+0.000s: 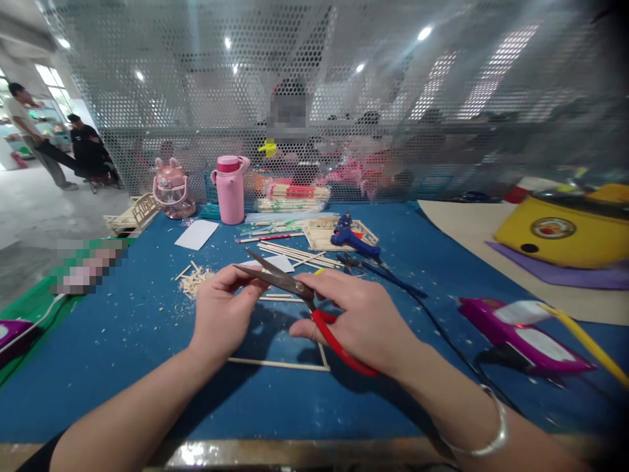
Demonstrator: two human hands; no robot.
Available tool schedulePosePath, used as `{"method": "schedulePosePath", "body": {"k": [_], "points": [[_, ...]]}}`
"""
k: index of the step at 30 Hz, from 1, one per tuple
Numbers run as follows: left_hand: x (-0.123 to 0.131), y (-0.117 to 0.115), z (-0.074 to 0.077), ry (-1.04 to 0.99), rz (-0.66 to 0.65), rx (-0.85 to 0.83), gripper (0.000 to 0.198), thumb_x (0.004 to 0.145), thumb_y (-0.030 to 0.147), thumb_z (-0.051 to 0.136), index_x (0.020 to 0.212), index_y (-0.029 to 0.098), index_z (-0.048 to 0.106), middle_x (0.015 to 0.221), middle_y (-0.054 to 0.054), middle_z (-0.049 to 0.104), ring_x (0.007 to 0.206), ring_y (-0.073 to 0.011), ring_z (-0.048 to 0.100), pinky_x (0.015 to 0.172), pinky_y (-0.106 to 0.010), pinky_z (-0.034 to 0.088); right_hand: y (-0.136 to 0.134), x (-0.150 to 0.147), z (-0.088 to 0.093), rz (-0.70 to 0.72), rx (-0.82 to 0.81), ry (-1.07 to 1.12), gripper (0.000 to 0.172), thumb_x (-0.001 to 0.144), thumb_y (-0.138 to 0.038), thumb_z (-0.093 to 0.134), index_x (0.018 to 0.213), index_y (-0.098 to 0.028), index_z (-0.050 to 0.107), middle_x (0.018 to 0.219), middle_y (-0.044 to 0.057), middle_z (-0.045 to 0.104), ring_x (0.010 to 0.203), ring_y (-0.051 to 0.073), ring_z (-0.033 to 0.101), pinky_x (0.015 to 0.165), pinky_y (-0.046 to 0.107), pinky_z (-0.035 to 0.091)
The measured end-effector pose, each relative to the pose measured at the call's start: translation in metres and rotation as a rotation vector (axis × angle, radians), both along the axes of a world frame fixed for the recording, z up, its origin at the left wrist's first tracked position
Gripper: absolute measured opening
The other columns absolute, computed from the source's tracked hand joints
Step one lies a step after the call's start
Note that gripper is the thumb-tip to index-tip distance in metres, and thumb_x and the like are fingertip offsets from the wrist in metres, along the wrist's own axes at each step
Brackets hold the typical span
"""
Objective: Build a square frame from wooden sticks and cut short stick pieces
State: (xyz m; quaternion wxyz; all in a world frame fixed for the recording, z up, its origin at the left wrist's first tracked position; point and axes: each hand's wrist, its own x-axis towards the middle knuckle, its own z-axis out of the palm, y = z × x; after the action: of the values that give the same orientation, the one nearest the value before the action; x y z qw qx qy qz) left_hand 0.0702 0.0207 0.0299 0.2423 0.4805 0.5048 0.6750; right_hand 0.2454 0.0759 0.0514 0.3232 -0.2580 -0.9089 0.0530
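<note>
- Fingers of the right hand (361, 311) grip red-handled scissors (289, 282), blades parted, above the blue tabletop (275, 416).
- Left hand (223, 311) pinches beside the scissors' blades; whether it holds anything, I cannot tell.
- Beyond the scissors: glue gun (354, 241).

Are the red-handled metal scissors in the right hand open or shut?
Open: the red-handled metal scissors in the right hand have their dark, pointed blades spread, with a visible gap between the tips.
</note>
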Motion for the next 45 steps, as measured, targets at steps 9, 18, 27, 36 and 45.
{"method": "schedulePosePath", "body": {"k": [9,18,27,36,45], "points": [[0.002,-0.002,0.001,-0.013,0.014,0.013,0.004,0.067,0.017,0.067,0.071,0.016,0.067,0.069,0.002,0.068,0.066,-0.0110,0.063,0.066,-0.022,0.052,-0.003,-0.003,-0.003,0.000,-0.036,-0.001,0.053,0.063,-0.058,0.067,0.098,-0.018,0.064,0.082,0.007,0.067,0.072,0.018,0.061,0.065,0.028,0.046],[0.003,-0.004,0.003,-0.001,0.016,0.015,0.003,0.068,0.018,0.067,0.068,0.016,0.065,0.066,0.001,0.068,0.063,-0.0109,0.063,0.063,-0.021,0.052,-0.009,-0.006,-0.005,0.009,-0.083,0.031,0.048,0.068,-0.055,0.064,0.098,-0.018,0.064,0.079,0.006,0.066,0.069,0.017,0.059,0.066,0.027,0.045],[0.003,-0.006,0.005,0.071,0.087,0.028,0.002,0.067,0.017,0.066,0.068,0.016,0.065,0.066,0.001,0.068,0.063,-0.0121,0.063,0.062,-0.023,0.053,-0.012,-0.008,-0.009,-0.057,-0.017,0.026,0.058,0.069,-0.065,0.055,0.098,-0.015,0.063,0.078,0.008,0.063,0.069,0.019,0.057,0.063,0.029,0.045],[0.002,-0.001,0.000,0.035,0.073,-0.081,0.015,0.064,0.027,0.071,0.068,0.015,0.065,0.067,-0.002,0.068,0.062,-0.0127,0.062,0.059,-0.024,0.051,-0.003,-0.011,-0.004,0.038,-0.344,0.149,0.033,0.076,-0.047,0.059,0.091,-0.017,0.062,0.070,0.001,0.062,0.058,0.013,0.053,0.053,0.023,0.043],[-0.019,0.027,-0.017,0.950,0.008,-0.347,0.019,0.080,0.024,0.054,0.084,0.021,0.072,0.088,-0.007,0.071,0.079,-0.0219,0.064,0.070,-0.030,0.046,0.043,-0.010,-0.022,-0.232,-0.327,0.067,0.035,0.065,-0.009,0.056,0.098,-0.014,0.065,0.081,0.006,0.070,0.066,0.018,0.061,0.063,0.027,0.046]]}}
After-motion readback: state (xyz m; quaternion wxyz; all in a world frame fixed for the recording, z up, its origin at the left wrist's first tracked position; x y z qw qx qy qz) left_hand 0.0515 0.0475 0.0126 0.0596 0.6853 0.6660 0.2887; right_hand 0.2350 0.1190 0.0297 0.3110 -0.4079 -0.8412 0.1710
